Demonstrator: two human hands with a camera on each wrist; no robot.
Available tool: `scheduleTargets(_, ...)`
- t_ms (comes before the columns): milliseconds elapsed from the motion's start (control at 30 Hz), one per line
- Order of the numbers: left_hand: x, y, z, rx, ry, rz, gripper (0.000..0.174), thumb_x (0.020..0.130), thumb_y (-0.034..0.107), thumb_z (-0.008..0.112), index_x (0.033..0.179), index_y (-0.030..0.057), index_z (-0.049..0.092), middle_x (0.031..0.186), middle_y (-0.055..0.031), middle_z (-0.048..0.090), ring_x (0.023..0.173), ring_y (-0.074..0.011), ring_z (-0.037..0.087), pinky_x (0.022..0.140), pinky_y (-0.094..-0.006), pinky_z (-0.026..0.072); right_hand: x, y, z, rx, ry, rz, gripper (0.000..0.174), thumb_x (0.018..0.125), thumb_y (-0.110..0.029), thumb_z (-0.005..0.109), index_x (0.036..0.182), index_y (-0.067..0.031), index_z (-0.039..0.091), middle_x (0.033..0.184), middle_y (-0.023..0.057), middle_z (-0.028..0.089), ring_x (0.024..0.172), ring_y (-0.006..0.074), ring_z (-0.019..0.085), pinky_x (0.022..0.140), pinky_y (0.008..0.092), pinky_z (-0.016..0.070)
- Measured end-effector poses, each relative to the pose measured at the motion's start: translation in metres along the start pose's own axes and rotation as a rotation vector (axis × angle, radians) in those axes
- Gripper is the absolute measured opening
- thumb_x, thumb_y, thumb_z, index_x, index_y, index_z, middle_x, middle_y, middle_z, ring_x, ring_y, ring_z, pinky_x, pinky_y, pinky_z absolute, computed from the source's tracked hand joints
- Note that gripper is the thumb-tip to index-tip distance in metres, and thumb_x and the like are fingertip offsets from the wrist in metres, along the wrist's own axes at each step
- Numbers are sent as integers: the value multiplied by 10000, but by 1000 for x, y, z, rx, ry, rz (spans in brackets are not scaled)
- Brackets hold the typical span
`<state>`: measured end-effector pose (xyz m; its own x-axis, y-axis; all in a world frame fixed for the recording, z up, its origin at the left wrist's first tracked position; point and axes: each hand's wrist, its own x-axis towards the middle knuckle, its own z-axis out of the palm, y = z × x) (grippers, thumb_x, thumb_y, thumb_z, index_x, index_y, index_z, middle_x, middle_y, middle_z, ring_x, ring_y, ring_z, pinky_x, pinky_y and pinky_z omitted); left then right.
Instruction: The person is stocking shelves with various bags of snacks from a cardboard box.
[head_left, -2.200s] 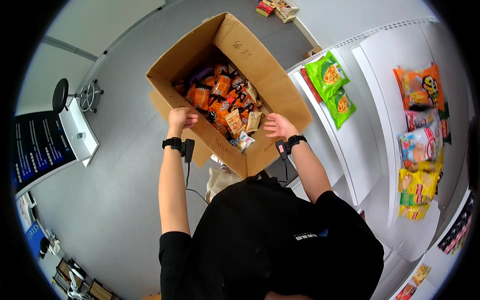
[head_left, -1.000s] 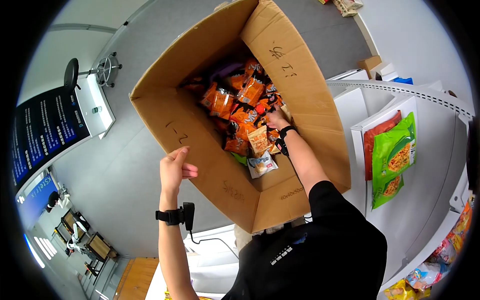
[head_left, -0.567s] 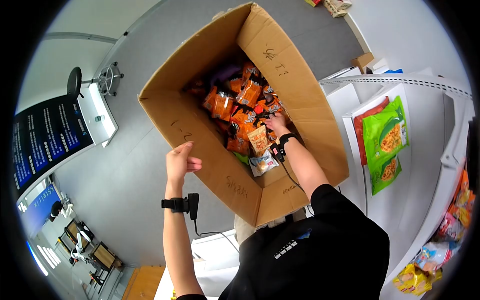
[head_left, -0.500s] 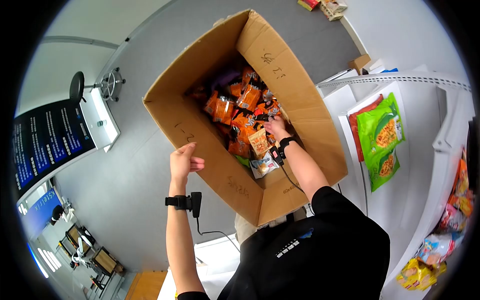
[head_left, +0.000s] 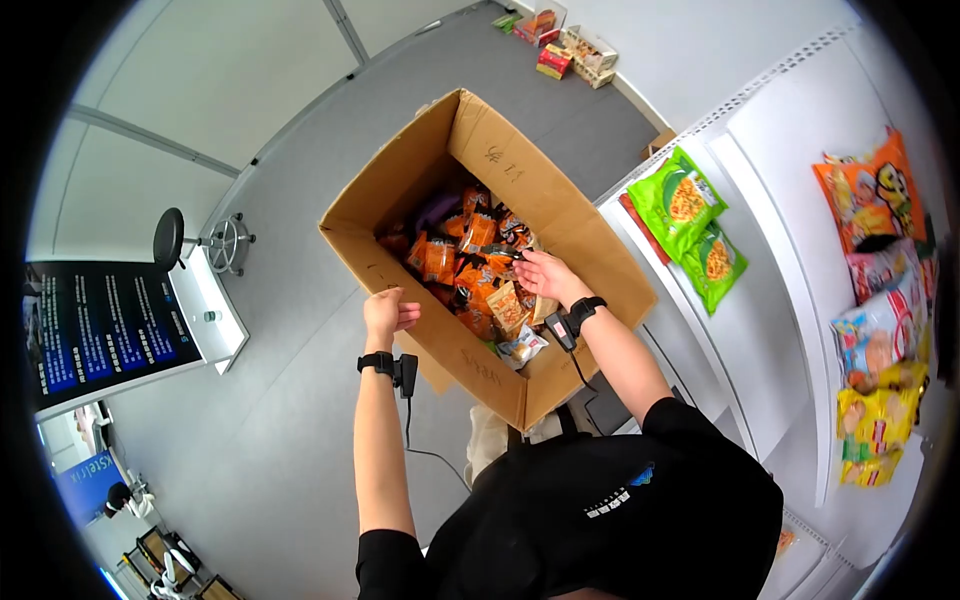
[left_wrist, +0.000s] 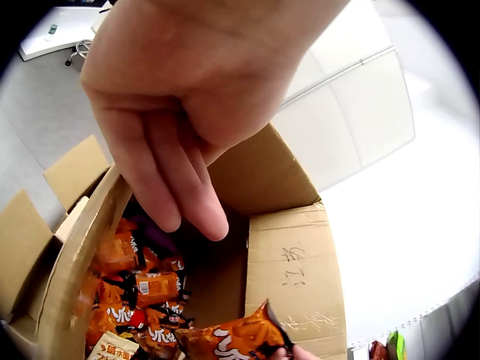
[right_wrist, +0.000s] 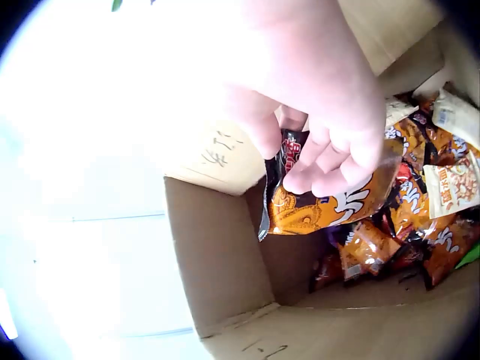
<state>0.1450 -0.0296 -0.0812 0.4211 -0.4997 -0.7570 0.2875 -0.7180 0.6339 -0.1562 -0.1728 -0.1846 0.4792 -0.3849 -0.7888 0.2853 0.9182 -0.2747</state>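
A tall open cardboard box [head_left: 537, 190] stands in front of the person, its floor heaped with orange-and-black snack bags [head_left: 437, 260]. Between thumb and fingertips, the right hand [head_left: 550, 277] pinches one orange snack bag [right_wrist: 300, 219] near its dark crimped end, raised over the heap. In the left wrist view this raised bag [left_wrist: 232, 337] shows at the bottom edge. The left hand [head_left: 385, 313] is at the box's left rim, palm down, with two fingers [left_wrist: 196, 202] hanging loosely over the opening; its thumb is hidden. A cream packet [head_left: 508, 306] lies among the orange ones.
White shelving on the right bears green snack bags [head_left: 680, 198] and, farther over, orange, white and yellow bags [head_left: 880, 420]. A stool [head_left: 170, 240] stands at the left by a screen [head_left: 110, 335]. Small cartons [head_left: 590, 55] lie on the floor [head_left: 290, 330] at the back.
The right hand has reached into the box and come up pinching an orange snack bag. The left hand stays by the left rim. The head view has swung and pulled back, showing more shelving.
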Motion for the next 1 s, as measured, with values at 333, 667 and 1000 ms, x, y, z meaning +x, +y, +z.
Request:
scheduleTargets(333, -4, -28, 28, 440, -137, 183, 345, 851, 282, 630, 862, -62, 644, 758, -110, 629, 587, -220, 624, 546, -310, 521, -162, 6, 17, 298, -73, -232, 156, 881, -179, 610, 923, -37, 559, 869, 84, 602, 794, 181, 556, 736, 341, 497)
scheduleTargets(667, -86, -61, 106, 282, -633, 617, 949, 736, 227, 782, 1410, -76, 187, 1244, -160, 516, 1058, -209, 553, 829, -309, 483, -276, 56, 14, 532, -331, -319, 110, 887, -130, 528, 844, -32, 500, 742, 79, 516, 702, 186, 490, 740, 372, 452)
scheduleTargets(1000, -200, -47, 125, 61, -928, 670, 687, 752, 64, 763, 1303, -48, 368, 1098, -116, 604, 913, -178, 614, 794, -290, 504, -337, 97, -31, 659, -315, -435, 139, 896, -151, 506, 807, -46, 487, 710, 69, 506, 662, 178, 480, 717, 364, 452)
